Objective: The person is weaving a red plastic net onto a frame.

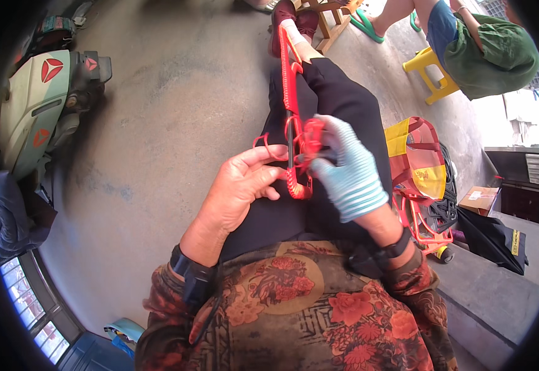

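A long narrow frame (pixel 290 93) lies along my dark-trousered legs, its far end by my shoes. Red cord is wound closely around much of it, and a stretch of bare black rod (pixel 290 139) shows between the wrapped parts. My left hand (pixel 232 188), bare, is closed with thumb and forefinger at the near part of this rod. A loose loop of red cord (pixel 263 141) curls above those fingers. My right hand (pixel 351 176), in a light blue striped glove, grips a bundle of red cord (pixel 312 137) just right of the rod, slightly blurred.
A pale scooter (pixel 43 102) stands at left. On the right are a red and yellow bag (pixel 414 154) on a red cart frame (pixel 427 229), a cardboard box (pixel 479 199) and a black folded item (pixel 492 238). Another person sits on a yellow stool (pixel 433 74) at upper right.
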{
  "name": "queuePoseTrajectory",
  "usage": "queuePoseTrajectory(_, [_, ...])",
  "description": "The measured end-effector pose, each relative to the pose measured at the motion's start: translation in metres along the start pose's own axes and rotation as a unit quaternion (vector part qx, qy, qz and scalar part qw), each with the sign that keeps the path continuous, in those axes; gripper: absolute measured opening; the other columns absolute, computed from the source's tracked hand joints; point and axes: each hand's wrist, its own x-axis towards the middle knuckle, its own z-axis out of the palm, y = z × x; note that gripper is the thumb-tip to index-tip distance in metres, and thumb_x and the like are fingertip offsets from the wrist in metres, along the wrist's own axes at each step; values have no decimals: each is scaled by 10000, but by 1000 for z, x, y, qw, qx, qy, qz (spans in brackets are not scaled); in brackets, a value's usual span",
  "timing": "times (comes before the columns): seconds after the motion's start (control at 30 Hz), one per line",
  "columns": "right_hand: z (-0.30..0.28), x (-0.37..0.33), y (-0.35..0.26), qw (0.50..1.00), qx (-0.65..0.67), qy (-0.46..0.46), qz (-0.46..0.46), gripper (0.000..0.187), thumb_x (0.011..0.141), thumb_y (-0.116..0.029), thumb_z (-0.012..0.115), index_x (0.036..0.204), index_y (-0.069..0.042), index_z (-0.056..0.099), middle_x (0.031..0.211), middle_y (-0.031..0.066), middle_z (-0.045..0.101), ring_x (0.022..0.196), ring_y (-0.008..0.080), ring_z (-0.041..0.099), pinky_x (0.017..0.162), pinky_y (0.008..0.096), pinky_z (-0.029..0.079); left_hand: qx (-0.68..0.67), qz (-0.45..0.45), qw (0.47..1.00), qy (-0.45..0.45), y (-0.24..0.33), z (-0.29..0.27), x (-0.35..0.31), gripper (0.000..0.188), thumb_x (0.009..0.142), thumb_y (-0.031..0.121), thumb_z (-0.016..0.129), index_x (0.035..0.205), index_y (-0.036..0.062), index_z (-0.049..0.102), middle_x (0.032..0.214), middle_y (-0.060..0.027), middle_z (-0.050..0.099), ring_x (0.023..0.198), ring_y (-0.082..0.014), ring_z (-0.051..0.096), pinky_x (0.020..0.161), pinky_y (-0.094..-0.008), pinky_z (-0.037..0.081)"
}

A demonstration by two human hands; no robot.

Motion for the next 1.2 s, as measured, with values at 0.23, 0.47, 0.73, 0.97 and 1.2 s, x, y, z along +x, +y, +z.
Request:
queuePoseTrajectory(0.23, [10, 2, -1, 993, -95, -63, -26, 664, 788, 27, 728, 1397, -55, 476, 1132, 143, 672, 942, 159, 699, 800, 287, 571, 131, -6, 991, 17, -6, -1, -2, 321, 965, 83, 634, 1260, -26, 566, 1083, -109, 679, 840, -119, 660, 630, -229, 564])
queuePoseTrajectory(0.47, [-21, 9, -15, 987, -121, 74, -78, 696, 753, -111, 843, 1357, -30, 507, 1090, 132, 689, 957, 184, 692, 817, 300, 568, -91, 73, 993, 33, 36, -20, -33, 386, 1008, 176, 577, 1355, 55, 457, 1015, -74, 581, 836, -106, 592, 669, -255, 535])
queuePoseTrajectory(0.73, [13, 37, -67, 830, -378, -154, -381, 305, 770, -243, 799, 983, -50, 696, 1160, 117, 653, 1240, 309, 569, 1065, 454, 423, -346, 317, 854, -224, 174, -37, -145, 90, 1046, 174, 429, 1070, 88, 444, 822, -3, 476, 605, -98, 428, 529, -273, 439])
queuePoseTrajectory(0.97, [-34, 21, -58, 888, 398, -223, -49, 206, 949, -192, 620, 977, 13, 621, 813, 112, 656, 772, 226, 665, 780, 372, 554, -139, 343, 929, -21, 159, -78, -124, 379, 1053, 127, 434, 1396, -32, 407, 899, -23, 473, 744, -105, 481, 538, -241, 418])
queuePoseTrajectory(1.2, [-39, -31, -53, 877, 445, -181, -10, 224, 888, -155, 716, 921, 61, 666, 847, 174, 679, 705, 230, 682, 677, 357, 570, 155, 57, 986, 21, 31, 6, -30, 378, 879, 118, 712, 1199, -11, 557, 799, 29, 552, 682, -36, 501, 605, -189, 440])
